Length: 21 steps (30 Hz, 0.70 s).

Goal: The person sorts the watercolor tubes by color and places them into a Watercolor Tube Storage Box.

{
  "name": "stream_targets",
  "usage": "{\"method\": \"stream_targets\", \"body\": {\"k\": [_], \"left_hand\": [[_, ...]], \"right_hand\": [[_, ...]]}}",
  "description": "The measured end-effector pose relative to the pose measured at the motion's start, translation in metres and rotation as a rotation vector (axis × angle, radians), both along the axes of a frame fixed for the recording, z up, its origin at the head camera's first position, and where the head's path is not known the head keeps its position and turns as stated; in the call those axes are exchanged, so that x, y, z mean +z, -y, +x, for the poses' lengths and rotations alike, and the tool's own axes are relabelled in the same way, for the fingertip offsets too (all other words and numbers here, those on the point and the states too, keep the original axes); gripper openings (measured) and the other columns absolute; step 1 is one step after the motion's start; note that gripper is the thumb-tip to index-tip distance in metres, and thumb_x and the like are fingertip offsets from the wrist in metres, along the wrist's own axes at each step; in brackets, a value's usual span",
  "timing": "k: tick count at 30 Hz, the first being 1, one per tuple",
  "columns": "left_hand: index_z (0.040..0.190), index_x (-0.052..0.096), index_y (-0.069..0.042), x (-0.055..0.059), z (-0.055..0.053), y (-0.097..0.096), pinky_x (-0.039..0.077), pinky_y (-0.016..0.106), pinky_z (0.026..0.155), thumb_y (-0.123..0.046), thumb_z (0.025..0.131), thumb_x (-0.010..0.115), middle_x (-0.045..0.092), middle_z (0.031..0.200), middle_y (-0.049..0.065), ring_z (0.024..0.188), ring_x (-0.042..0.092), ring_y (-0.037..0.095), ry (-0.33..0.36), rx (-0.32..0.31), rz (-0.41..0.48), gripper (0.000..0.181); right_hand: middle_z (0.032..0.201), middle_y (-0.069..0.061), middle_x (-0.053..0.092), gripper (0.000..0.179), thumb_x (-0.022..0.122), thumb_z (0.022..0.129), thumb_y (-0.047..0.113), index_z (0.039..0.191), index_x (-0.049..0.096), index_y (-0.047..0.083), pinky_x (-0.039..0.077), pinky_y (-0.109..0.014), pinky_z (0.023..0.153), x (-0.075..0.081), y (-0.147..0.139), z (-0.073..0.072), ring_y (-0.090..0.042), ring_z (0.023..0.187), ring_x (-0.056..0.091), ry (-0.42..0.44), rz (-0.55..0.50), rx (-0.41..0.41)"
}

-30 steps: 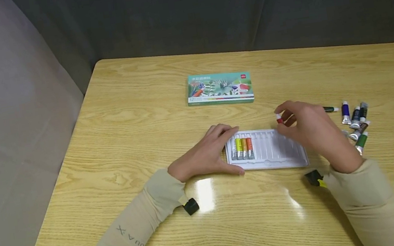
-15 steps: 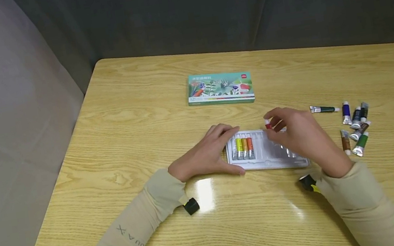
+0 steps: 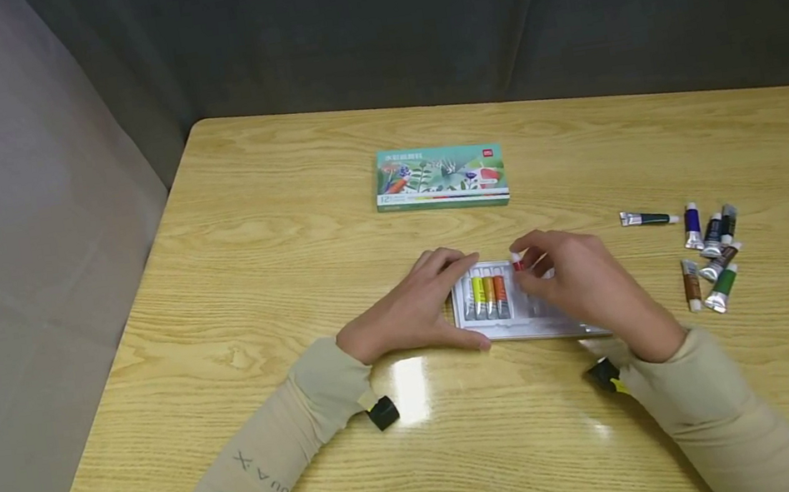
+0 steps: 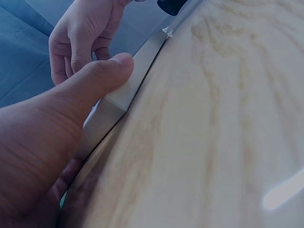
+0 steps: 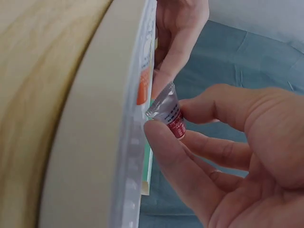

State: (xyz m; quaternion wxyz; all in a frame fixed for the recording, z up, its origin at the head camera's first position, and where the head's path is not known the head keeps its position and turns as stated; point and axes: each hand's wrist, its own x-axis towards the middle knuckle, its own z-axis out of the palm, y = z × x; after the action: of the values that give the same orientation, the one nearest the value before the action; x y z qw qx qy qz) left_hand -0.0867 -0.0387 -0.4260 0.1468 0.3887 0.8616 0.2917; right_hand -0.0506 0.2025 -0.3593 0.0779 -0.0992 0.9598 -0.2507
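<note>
My left hand point(image 3: 414, 308) holds the left end of a white plastic paint tray point(image 3: 527, 330), thumb at the near edge and fingers at the far edge. Silver-white, yellow point(image 3: 479, 298), ochre point(image 3: 490, 297) and orange point(image 3: 501, 296) paint tubes lie side by side in its left slots. Just right of the orange tube, my right hand point(image 3: 580, 274) pinches a red paint tube point(image 5: 173, 118) between thumb and fingers, above the tray. In the right wrist view its crimped silver end is tilted toward the tray wall point(image 5: 90, 128). My right hand covers much of the tray's right part.
Several loose paint tubes lie on the table to the right, among them a dark green one point(image 3: 648, 218), a purple one point(image 3: 692, 225), a brown one point(image 3: 692, 284) and a green one point(image 3: 722, 288). Behind the tray lies a teal paint box point(image 3: 440, 178).
My right hand has moved left across the tray with the red paint tube, from its right end to beside the orange tube. My left hand has stayed in place.
</note>
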Motion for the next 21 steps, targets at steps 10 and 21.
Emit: {"method": "stream_targets", "body": {"k": [10, 21], "left_hand": [[0.164, 0.029, -0.018, 0.000, 0.000, 0.000, 0.039, 0.033, 0.121, -0.073, 0.075, 0.080, 0.039, 0.154, -0.003, 0.141, 0.036, 0.012, 0.001, 0.003, -0.006, 0.117], [0.164, 0.030, -0.016, 0.001, 0.000, -0.001, 0.039, 0.034, 0.121, -0.071, 0.076, 0.080, 0.039, 0.154, -0.002, 0.140, 0.036, 0.013, -0.005, 0.000, -0.006, 0.116]], "right_hand": [[0.103, -0.017, 0.078, 0.034, 0.075, 0.092, 0.016, 0.123, 0.069, 0.003, 0.061, -0.045, 0.077, -0.007, 0.005, 0.001, -0.029, 0.093, 0.075, 0.035, -0.010, -0.023], [0.096, -0.014, 0.077, 0.027, 0.075, 0.092, 0.017, 0.115, 0.070, 0.005, 0.055, -0.037, 0.070, -0.014, 0.009, 0.001, -0.023, 0.086, 0.072, 0.025, -0.011, -0.006]]}}
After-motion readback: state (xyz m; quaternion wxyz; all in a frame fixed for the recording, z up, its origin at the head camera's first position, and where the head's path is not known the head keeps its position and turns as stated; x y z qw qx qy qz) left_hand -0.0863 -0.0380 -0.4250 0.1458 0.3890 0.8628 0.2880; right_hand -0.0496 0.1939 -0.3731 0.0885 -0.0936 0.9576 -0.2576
